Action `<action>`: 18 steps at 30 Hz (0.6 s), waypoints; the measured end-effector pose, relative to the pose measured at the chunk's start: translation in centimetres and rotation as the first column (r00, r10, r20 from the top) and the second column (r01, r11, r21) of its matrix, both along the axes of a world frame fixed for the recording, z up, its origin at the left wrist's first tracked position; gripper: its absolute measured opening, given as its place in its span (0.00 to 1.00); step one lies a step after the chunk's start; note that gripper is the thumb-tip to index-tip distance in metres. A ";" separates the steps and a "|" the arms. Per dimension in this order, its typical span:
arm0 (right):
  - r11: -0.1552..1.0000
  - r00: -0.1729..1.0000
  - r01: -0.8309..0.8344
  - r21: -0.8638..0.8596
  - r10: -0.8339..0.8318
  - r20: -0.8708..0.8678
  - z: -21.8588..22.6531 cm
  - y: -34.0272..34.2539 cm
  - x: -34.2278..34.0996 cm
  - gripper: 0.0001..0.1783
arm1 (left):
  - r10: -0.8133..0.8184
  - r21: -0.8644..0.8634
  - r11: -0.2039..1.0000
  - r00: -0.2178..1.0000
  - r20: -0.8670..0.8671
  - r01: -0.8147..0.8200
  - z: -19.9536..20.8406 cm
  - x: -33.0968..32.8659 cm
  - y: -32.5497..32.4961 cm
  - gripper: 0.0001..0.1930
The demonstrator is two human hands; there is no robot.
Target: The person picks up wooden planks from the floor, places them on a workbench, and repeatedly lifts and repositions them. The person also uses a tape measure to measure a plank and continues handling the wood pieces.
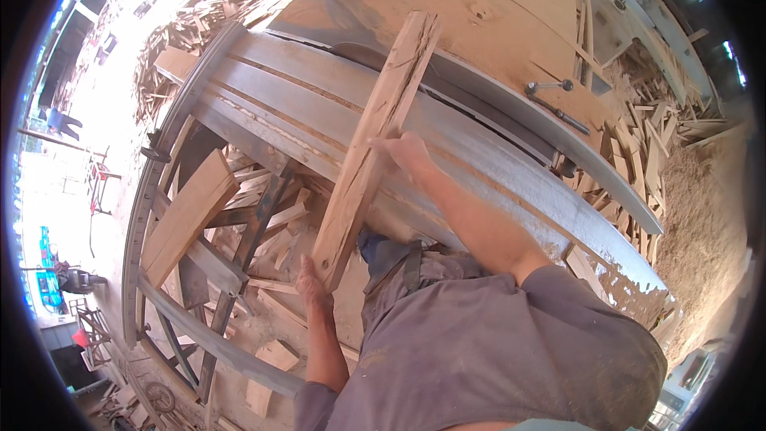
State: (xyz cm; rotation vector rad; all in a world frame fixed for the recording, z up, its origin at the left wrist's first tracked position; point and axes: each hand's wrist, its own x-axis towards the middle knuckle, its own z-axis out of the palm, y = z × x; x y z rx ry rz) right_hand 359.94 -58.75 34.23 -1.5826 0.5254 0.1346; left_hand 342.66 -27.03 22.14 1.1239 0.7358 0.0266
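A long, thick wooden board (369, 136) with dark cracks along its grain lies slantwise across a grey metal machine table (295, 84). My left hand (313, 279) is closed around the board's near end, which sticks out past the table's near edge. Farther up, my right hand (404, 153) grips the board's right edge, its fingers slightly blurred. The board's far end reaches over a dark slot in the table. Just left of it, a dark curved edge (357, 54), which looks like a saw blade, shows partly.
A curved metal rail frame (148, 191) stands at the left, with a wooden block (190, 215) resting on it. Offcuts (223, 8) are heaped behind it. A long metal fence (511, 116) runs along the table's far side. Sawdust (706, 199) is piled at the right.
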 end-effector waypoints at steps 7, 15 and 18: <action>0.986 0.988 -0.149 -0.072 0.145 -0.061 0.3 0.7 1.6 0.28 | -0.024 0.055 0.998 0.999 0.028 0.022 0.4 2.0 2.4 0.21; 0.913 0.955 -0.281 -0.294 0.236 -0.179 0.5 1.4 3.1 0.38 | -0.050 0.091 0.995 0.999 0.019 0.048 0.4 4.4 5.1 0.22; 0.835 0.951 -0.308 -0.456 0.252 -0.180 -0.2 1.6 3.8 0.42 | -0.088 0.090 0.992 0.996 0.007 0.087 0.6 5.0 5.5 0.23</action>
